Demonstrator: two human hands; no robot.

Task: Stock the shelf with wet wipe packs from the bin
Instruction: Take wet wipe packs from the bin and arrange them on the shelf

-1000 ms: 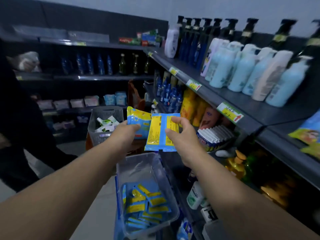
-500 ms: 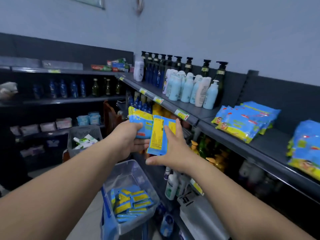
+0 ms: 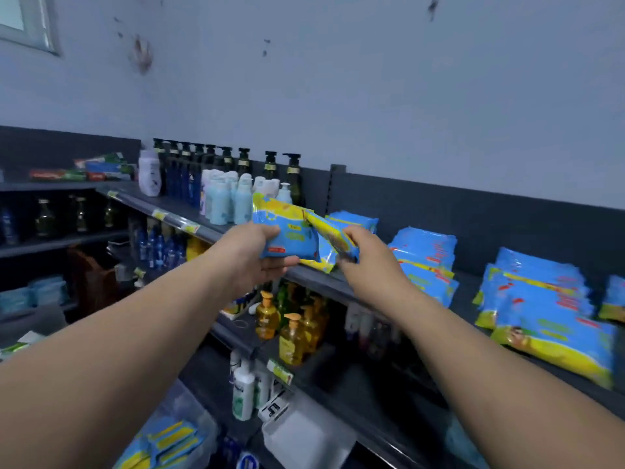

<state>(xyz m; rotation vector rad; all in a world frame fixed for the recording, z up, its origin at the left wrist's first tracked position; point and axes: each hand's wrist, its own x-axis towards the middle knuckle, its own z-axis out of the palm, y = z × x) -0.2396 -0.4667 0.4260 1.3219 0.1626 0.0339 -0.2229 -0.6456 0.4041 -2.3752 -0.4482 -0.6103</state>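
Nearing the shelf, both wet wipe packs, earlier above the bin.

A pale grey-blue wall, scuffed with a few dark marks, rises above dark grey metal shelving. The shelving runs along the wall and meets another run of shelves in the left corner. A window frame shows at upper left. The light is dim and bluish.
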